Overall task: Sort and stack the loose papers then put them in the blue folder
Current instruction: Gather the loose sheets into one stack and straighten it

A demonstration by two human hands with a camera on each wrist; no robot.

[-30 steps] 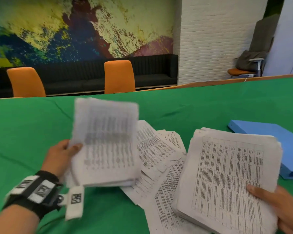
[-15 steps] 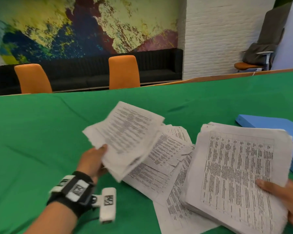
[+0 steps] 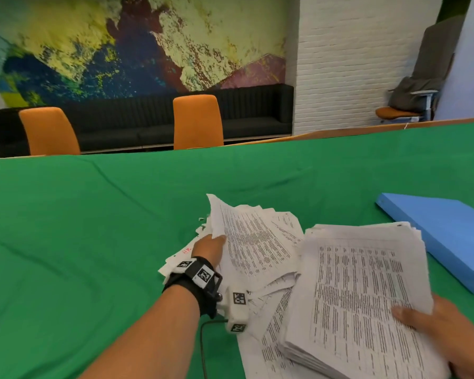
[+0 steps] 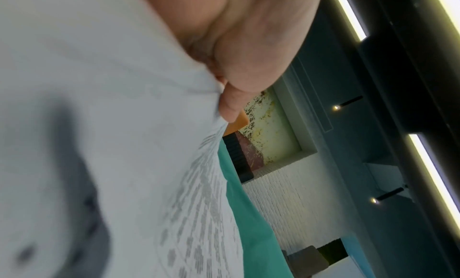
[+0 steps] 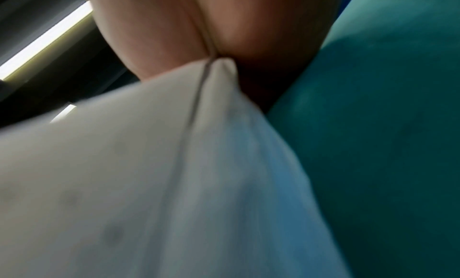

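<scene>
Loose printed papers (image 3: 257,247) lie fanned on the green tablecloth at the centre. My left hand (image 3: 210,248) grips a small bunch of these sheets by its left edge, thumb on top; the left wrist view shows the thumb (image 4: 248,65) pinching white paper (image 4: 124,144). My right hand (image 3: 446,332) holds a thick stack of papers (image 3: 359,294) by its near right corner, thumb on the top sheet; the right wrist view shows that paper (image 5: 149,184) wedged against the hand (image 5: 199,26). The closed blue folder (image 3: 443,236) lies on the table to the right of the stack.
The green cloth (image 3: 80,242) covers the table, with bare cloth left of the papers and beyond them. Two orange chairs (image 3: 197,121) stand at the far edge before a black sofa. A cable (image 3: 203,346) trails from my left wrist camera.
My left hand has carried its bunch of sheets rightward and down, from raised at the left onto the fanned pile. The right hand still holds the thick stack.
</scene>
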